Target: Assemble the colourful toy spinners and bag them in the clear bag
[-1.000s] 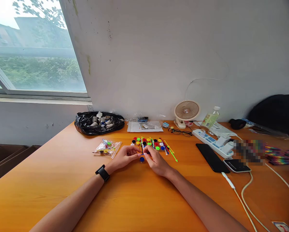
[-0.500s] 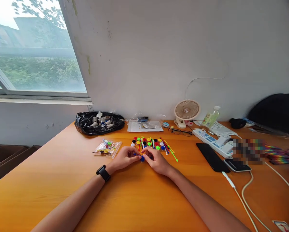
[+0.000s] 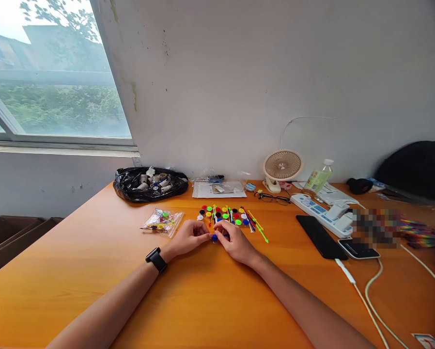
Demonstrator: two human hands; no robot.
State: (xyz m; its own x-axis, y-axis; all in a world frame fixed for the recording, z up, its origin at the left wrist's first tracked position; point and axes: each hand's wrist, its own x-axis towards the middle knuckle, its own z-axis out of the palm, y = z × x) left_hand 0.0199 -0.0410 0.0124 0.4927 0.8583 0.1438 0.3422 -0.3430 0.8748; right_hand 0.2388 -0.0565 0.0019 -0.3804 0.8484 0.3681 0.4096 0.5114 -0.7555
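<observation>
Hands: left hand (image 3: 189,236), right hand (image 3: 235,240) | blue piece (image 3: 214,238) between fingertips (pinched)

Parts pile (image 3: 232,216) behind hands; bag (image 3: 162,222) left, phone (image 3: 319,236) right.

A small round blue plastic disc (image 3: 214,238) is shown low over the orange wooden tabletop (image 3: 203,291), pinched between the fingertips of the left hand (image 3: 188,237) and the right hand (image 3: 236,243). Its far edge is hidden by the fingers. Just behind it, a loose cluster of coloured plastic discs and thin sticks (image 3: 232,217) is spread flat.
</observation>
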